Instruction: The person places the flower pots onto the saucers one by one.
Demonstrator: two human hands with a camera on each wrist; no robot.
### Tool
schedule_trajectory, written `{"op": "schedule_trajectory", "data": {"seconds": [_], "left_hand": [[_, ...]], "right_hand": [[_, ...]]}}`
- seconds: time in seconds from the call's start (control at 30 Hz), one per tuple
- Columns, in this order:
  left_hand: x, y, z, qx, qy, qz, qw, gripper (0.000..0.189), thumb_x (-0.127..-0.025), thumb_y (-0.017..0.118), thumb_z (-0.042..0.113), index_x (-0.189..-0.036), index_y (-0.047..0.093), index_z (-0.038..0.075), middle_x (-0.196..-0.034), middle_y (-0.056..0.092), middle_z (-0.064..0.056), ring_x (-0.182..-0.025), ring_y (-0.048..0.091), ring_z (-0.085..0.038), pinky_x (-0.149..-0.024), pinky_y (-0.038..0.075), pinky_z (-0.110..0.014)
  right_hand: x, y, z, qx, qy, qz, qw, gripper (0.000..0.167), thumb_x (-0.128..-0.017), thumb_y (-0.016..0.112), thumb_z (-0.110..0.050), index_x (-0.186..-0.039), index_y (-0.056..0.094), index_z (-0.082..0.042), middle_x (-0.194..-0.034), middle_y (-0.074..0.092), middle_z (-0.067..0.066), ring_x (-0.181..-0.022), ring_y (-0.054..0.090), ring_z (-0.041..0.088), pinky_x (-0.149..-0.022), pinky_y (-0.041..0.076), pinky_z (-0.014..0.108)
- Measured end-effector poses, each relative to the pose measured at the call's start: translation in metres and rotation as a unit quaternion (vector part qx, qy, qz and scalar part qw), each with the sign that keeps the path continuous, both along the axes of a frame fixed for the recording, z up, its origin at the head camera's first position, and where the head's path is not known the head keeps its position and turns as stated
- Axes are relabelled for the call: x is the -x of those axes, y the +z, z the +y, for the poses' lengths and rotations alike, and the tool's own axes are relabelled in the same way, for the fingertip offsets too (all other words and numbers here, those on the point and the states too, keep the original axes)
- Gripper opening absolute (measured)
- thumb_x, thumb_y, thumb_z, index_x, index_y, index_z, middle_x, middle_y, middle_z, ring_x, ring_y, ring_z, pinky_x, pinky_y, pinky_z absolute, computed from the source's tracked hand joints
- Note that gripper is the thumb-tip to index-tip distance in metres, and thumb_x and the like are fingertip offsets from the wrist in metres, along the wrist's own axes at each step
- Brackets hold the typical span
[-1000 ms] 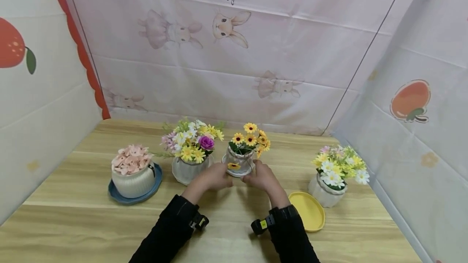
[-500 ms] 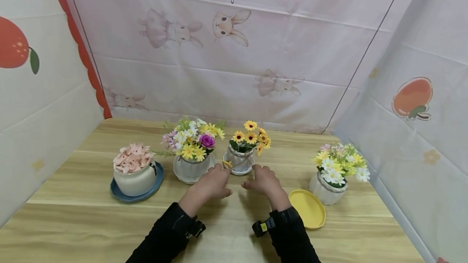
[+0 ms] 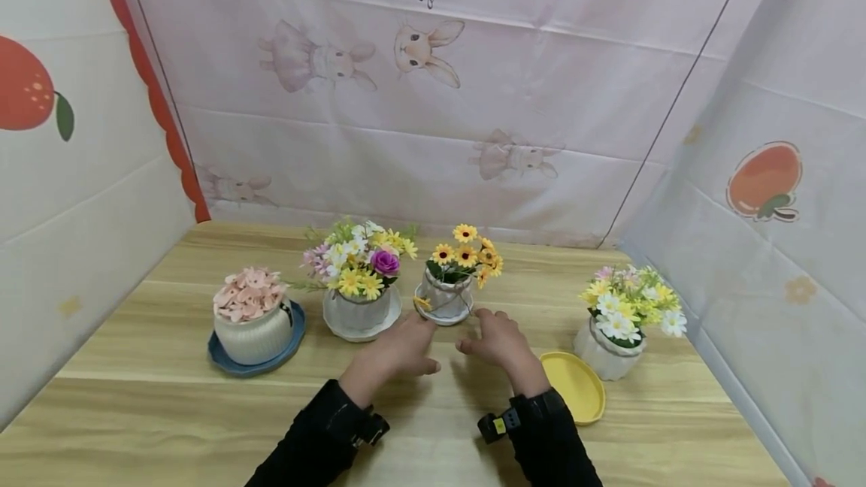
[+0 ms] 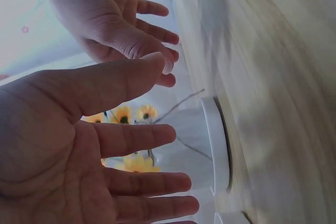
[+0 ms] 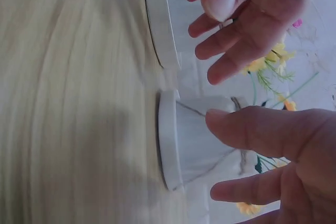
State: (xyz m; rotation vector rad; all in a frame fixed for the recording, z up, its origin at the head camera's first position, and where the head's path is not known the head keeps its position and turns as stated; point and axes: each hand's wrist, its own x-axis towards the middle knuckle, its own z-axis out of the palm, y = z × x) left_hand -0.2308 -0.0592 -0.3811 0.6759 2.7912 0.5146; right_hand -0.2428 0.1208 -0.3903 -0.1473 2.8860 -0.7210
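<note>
A small white flower pot with yellow-orange daisies stands upright on a white saucer. Thin twine hangs down the pot's side, and a loose yellow bloom lies low at its left. My left hand is just in front of the saucer on its left, fingers straight and thumb spread. On the other side, my right hand hovers near the saucer's front right with relaxed fingers. Both wrist views show fingers extended and nothing held; the left hand and right hand face each other.
Left of the pot stands a white pot of mixed flowers on a white saucer. Farther left, a cream pot of pink blossoms sits on a blue saucer. At right are a yellow saucer and another white flower pot beside it.
Both hands have come off the saucer's sides and drawn slightly back toward me, fingers straightening. The loose bloom has swung from the pot's front to its left side.
</note>
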Motion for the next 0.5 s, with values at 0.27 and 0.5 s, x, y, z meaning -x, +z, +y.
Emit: {"op": "schedule_trajectory", "data": {"seconds": [0.27, 0.5], "left_hand": [[-0.003, 0.002, 0.014, 0.023, -0.015, 0.012, 0.9996, 0.059, -0.078, 0.074, 0.034, -0.126, 0.054, 0.005, -0.126, 0.049, -0.021, -0.111, 0.049, -0.034, -0.093, 0.040, -0.044], [-0.003, 0.002, 0.029, 0.039, -0.038, 0.015, 0.9984, 0.053, -0.079, 0.073, 0.035, -0.120, 0.059, 0.005, -0.112, 0.054, -0.016, -0.104, 0.052, -0.029, -0.085, 0.045, -0.039]], "right_hand": [[-0.003, 0.005, 0.026, -0.001, -0.005, -0.001, 1.0000, 0.066, -0.081, 0.071, -0.028, -0.132, 0.045, 0.005, -0.123, 0.048, 0.028, -0.114, 0.045, 0.043, -0.088, 0.040, 0.052], [-0.005, 0.016, 0.052, 0.010, -0.014, -0.013, 0.9998, 0.067, -0.085, 0.067, -0.028, -0.133, 0.040, 0.010, -0.125, 0.047, 0.032, -0.114, 0.044, 0.046, -0.089, 0.040, 0.053]]}}
